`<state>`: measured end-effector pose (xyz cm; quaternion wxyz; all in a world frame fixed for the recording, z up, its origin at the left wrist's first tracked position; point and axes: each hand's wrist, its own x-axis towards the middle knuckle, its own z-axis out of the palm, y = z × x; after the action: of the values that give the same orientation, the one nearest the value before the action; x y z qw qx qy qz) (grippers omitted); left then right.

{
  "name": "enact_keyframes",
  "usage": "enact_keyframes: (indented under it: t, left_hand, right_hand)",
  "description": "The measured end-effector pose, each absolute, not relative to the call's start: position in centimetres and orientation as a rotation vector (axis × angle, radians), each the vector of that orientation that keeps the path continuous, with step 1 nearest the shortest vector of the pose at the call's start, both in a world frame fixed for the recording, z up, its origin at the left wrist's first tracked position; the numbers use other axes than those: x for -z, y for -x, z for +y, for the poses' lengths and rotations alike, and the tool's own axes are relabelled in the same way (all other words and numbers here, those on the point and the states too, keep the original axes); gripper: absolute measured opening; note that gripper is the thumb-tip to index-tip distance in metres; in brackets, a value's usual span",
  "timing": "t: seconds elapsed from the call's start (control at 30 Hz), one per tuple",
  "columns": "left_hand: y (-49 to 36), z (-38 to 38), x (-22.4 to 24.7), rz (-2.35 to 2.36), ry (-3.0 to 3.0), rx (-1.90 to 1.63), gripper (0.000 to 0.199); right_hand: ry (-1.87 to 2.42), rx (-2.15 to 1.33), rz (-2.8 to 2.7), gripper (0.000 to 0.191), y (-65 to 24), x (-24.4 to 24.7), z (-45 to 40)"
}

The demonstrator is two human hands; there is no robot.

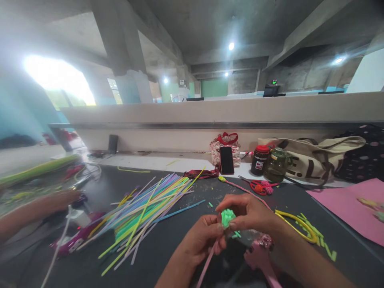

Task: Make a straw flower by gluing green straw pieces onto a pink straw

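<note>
In the middle of the view, a bright green flower-like cluster [228, 218] of short straw-like pieces sits on a pink stem [207, 266]. My left hand [199, 240] is closed, pinching the cluster's underside where the stem hangs down. My right hand [250, 216] curves around the other side, its thumb and fingertips closed on the green pieces. A few loose green bits [236, 235] lie just beneath. Below my right forearm rests a pink tool-like object [261, 258], partly shaded and unclear in kind.
Many coloured thin straws [150, 212] lie left of centre. Red-handled scissors [259, 187], a yellow ring [300, 228] and cut yellow-green pieces [322, 236] are rightward. Behind stand a phone [227, 160], a bottle [260, 161] and bags. At left, another person's arm [39, 210] reaches near a purple device [72, 242].
</note>
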<state>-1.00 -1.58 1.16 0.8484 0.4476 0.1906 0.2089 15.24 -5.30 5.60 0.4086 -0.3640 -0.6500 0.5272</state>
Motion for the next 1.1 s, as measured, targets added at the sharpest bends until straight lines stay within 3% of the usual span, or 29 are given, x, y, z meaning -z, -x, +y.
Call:
enact_keyframes:
  t: [0.27, 0.7, 0.9, 1.1]
  left_hand:
    - [0.9, -1.4, -1.3, 0.572, -1.079, -0.551, 0.030]
    - [0.7, -1.4, -1.0, 0.638, -1.185, -0.649, 0.027]
    - [1.2, -1.3, -1.2, 0.519, -1.062, -0.495, 0.035]
    - [1.2, -1.3, -1.3, 0.476, -1.029, -0.429, 0.038]
  right_hand:
    - [1.110, -0.990, -1.820, 0.023, -15.0, -6.6, -5.2]
    - [1.144, -0.892, -1.891, 0.019, -14.8, -6.9, -5.6]
    - [1.031, -1.122, -1.844, 0.058, -15.6, -6.4, -5.4]
    - [1.012, -1.193, -1.758, 0.025, -15.6, -6.1, -5.3]
